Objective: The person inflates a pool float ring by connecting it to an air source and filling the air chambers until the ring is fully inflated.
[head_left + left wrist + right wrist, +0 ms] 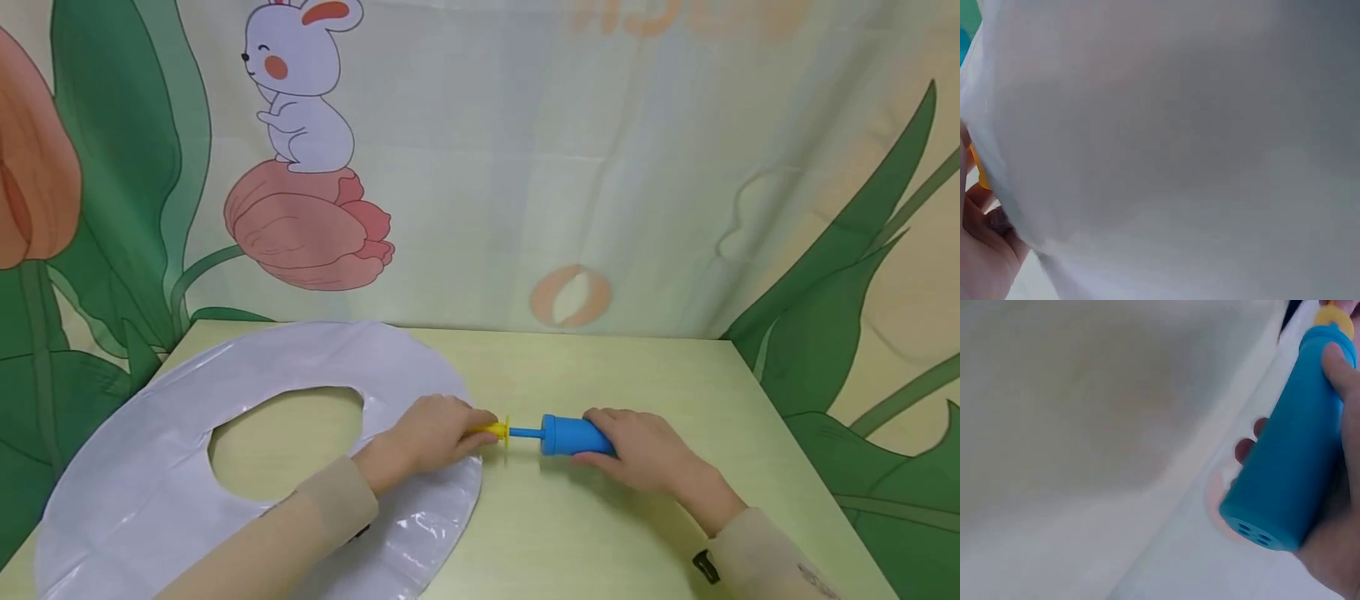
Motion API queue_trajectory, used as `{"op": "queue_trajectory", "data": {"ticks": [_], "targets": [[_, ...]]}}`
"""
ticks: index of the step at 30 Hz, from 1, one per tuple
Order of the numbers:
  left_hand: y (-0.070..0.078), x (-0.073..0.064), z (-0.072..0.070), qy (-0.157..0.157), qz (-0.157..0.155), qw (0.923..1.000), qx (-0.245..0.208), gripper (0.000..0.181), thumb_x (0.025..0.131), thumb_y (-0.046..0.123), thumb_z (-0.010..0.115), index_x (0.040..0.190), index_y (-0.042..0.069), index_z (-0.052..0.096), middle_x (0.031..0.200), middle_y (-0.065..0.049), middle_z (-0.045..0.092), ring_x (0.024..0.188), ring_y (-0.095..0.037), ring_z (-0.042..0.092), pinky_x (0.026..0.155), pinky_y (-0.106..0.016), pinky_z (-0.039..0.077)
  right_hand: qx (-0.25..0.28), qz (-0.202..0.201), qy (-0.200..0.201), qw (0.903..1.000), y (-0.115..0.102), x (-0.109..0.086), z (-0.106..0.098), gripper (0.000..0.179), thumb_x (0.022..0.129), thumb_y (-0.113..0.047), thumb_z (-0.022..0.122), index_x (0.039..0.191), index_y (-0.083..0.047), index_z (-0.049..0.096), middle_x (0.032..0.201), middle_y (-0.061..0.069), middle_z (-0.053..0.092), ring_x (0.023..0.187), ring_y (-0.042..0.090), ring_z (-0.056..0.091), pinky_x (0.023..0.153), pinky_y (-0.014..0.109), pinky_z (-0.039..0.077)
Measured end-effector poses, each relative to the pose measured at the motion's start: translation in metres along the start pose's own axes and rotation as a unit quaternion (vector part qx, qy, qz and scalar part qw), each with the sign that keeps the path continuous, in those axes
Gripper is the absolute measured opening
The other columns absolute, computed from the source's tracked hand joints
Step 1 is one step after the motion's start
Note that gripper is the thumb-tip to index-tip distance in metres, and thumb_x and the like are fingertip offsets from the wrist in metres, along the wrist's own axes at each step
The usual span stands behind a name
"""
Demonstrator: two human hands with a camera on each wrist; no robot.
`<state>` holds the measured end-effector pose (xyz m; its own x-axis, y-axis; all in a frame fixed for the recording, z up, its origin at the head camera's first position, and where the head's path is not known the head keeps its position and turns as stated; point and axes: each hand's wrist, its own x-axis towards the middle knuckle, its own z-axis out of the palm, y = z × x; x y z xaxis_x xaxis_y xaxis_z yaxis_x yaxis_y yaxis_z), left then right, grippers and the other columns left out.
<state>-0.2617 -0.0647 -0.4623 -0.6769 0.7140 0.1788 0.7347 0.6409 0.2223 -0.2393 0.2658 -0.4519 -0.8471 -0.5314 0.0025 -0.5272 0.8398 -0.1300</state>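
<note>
A blue hand pump (573,436) lies lengthwise between my two hands, its thin blue rod (527,433) showing between the barrel and a yellow flanged end piece (501,431). With my right hand (648,446) I grip the barrel; in the right wrist view the fingers wrap round the barrel (1285,456) and its holed base faces the camera. My left hand (435,429) pinches the yellow end piece, right at the edge of a white inflatable ring (300,358). In the left wrist view the ring (1179,156) fills most of the picture and partly hides the hand (988,256).
The ring, with creases and a wide central hole, covers the left part of the pale yellow table (637,367). Behind the table hangs a curtain (487,167) printed with a rabbit, tulips and leaves. Its leaf print flanks the table on both sides.
</note>
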Motion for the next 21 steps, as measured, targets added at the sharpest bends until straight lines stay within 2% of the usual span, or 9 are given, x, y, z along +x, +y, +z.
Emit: {"op": "queue_trajectory", "data": {"ticks": [5,12,18,21], "targets": [[-0.008,0.0,-0.004,-0.007,-0.034,0.9987,-0.038,0.024,0.1,0.045,0.067,0.099,0.023,0.075,0.063,0.017,0.054,0.055,-0.005,0.048,0.053,-0.027,0.041,-0.01,0.007,0.003,0.9999,0.015,-0.006,-0.015,0.07,0.094,-0.066,0.063,0.137,-0.011,0.062,0.125,0.012,0.068,0.103,0.03,0.067,0.084,0.052,0.055],[-0.016,-0.001,-0.009,-0.009,-0.093,0.9924,-0.08,0.023,0.097,0.049,0.069,0.093,0.026,0.073,0.062,0.015,0.053,0.055,-0.007,0.046,0.055,-0.027,0.038,-0.006,0.012,0.023,0.9997,0.035,-0.01,-0.016,0.072,0.093,-0.069,0.061,0.137,-0.012,0.062,0.123,0.012,0.069,0.1,0.03,0.068,0.082,0.052,0.054],[-0.02,-0.002,-0.009,-0.023,-0.087,0.9894,-0.114,0.023,0.101,0.046,0.064,0.096,0.024,0.07,0.067,0.013,0.056,0.059,-0.007,0.046,0.059,-0.027,0.04,0.016,0.01,0.02,0.9996,0.04,-0.011,-0.016,0.073,0.093,-0.07,0.059,0.139,-0.014,0.059,0.125,0.012,0.068,0.101,0.03,0.067,0.084,0.054,0.054],[-0.023,-0.003,-0.01,-0.019,-0.08,0.9903,-0.112,0.025,0.102,0.047,0.062,0.096,0.024,0.069,0.066,0.013,0.054,0.058,-0.007,0.046,0.059,-0.027,0.04,0.028,0.005,0.017,0.9995,0.04,-0.011,-0.018,0.073,0.094,-0.069,0.058,0.141,-0.014,0.058,0.128,0.011,0.067,0.104,0.03,0.066,0.087,0.055,0.054]]}}
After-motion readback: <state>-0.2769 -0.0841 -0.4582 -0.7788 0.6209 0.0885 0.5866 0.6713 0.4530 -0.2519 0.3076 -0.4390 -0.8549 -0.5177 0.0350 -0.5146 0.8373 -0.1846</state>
